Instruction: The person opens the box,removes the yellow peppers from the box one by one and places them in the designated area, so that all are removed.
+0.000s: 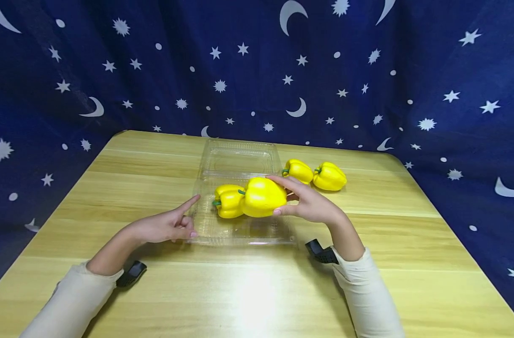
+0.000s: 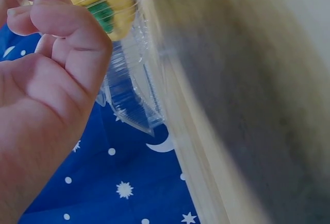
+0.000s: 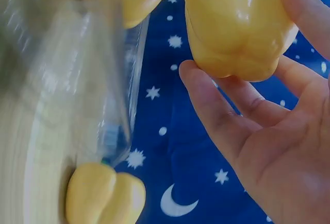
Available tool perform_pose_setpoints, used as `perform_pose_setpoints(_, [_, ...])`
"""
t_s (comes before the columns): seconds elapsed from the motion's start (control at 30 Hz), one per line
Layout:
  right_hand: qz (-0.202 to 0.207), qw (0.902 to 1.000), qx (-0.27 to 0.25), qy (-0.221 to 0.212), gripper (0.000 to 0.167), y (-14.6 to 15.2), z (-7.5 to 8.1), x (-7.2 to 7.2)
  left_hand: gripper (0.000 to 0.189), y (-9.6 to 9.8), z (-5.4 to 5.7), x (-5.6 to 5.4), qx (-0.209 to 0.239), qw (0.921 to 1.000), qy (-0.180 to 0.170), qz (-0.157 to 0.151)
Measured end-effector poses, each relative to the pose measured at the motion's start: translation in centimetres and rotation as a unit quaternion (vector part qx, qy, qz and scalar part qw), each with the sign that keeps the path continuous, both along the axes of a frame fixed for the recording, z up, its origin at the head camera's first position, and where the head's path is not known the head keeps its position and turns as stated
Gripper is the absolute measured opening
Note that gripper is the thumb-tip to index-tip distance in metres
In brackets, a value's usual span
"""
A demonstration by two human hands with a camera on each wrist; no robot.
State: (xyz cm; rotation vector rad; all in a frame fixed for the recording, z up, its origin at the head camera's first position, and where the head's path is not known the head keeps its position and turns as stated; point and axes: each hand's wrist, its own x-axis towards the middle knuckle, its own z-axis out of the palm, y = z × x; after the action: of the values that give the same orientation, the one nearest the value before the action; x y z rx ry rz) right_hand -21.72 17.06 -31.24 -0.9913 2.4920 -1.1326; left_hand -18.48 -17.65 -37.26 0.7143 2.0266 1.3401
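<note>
A yellow bell pepper is held by my right hand above an open clear plastic clamshell container, with fingers and thumb about its blunt end. Another yellow bell pepper, green stem to the left, lies in the container and is partly covered by the held one. My left hand grips the container's left edge, index finger extended and other fingers curled; the exact contact is partly hidden. The right wrist view shows the held pepper between my spread fingers and thumb.
Two more yellow bell peppers, a nearer-left one and a right one, lie on the wooden table right of the raised container lid. A dark blue curtain with stars and moons hangs behind.
</note>
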Motion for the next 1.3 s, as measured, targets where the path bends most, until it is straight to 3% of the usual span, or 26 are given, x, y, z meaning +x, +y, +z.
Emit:
perform_pose_setpoints(0.67, [-0.056, 0.9984, 0.002, -0.012, 0.076, 5.3, -0.3, -1.0, 0.092, -0.1, -0.1, -0.1, -0.016, 0.9998, 0.004, 0.005])
perform_pose_setpoints(1.0, [-0.078, 0.9956, 0.033, -0.04, 0.075, 9.3, -0.8, -2.0, 0.092, -0.2, -0.4, -0.1, -0.013, 0.9999, 0.011, 0.002])
perform_pose_setpoints(1.13, [-0.093, 0.9928, 0.056, -0.049, 0.074, 10.0, -1.0, -2.3, 0.092, -0.1, -0.4, -0.1, -0.015, 0.9998, 0.014, 0.003])
perform_pose_setpoints(1.3, [-0.082, 0.9913, 0.086, -0.057, 0.074, 10.2, -1.6, -2.6, 0.092, 0.0, -0.4, -0.2, -0.008, 0.9999, 0.009, -0.003])
